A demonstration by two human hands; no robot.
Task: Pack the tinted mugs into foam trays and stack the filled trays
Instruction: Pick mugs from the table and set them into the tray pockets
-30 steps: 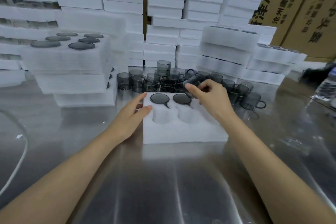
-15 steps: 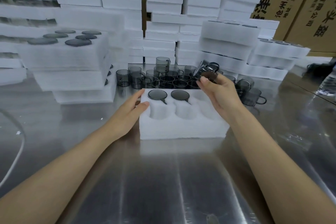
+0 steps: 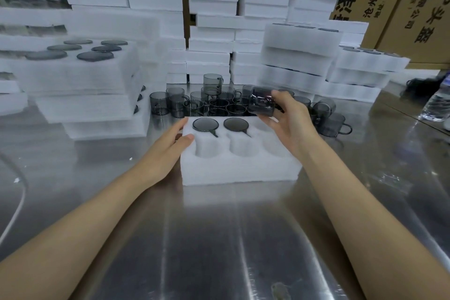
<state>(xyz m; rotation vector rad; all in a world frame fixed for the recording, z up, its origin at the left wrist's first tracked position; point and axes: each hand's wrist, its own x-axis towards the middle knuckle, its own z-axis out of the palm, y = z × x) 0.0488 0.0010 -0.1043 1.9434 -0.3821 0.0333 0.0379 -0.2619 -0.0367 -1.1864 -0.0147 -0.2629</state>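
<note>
In the head view, I am watching the right hand (image 3: 289, 124) gripping a smoky grey tinted glass mug (image 3: 261, 103). Its fingers are curling round the mug, which is tipped on its side in the air just above the far right corner of the white six-pocket foam tray (image 3: 241, 165). The left hand (image 3: 168, 151) is lying relaxed against the tray's nine o'clock edge, fingers straight and thumb resting on the top face, steadying it on the brushed steel table (image 3: 219, 238).

I am judging this tray a third done. The two seated grey mugs (image 3: 205, 125) are filling the far left and far middle pockets and showing as dark discs. The far right pocket and all three near pockets are waiting empty. Once the tray is filled, it needs stacking, probably onto the pile of filled white foam trays (image 3: 80, 73) standing at ten o'clock.

At twelve o'clock the cluster of loose grey mugs (image 3: 194, 105) is crowding right up to the tray's far edge, so plenty of packing is remaining. I am reckoning a careless reach could knock those mugs together. More filled trays (image 3: 299, 51) are sitting at one o'clock, with tall stacks of white foam blocks (image 3: 214, 19) behind and brown printed cardboard cartons (image 3: 401, 7) at two o'clock. A clear plastic water bottle (image 3: 438, 105) is standing at three o'clock, well apart. Nothing is blocking the open pockets themselves.
</note>
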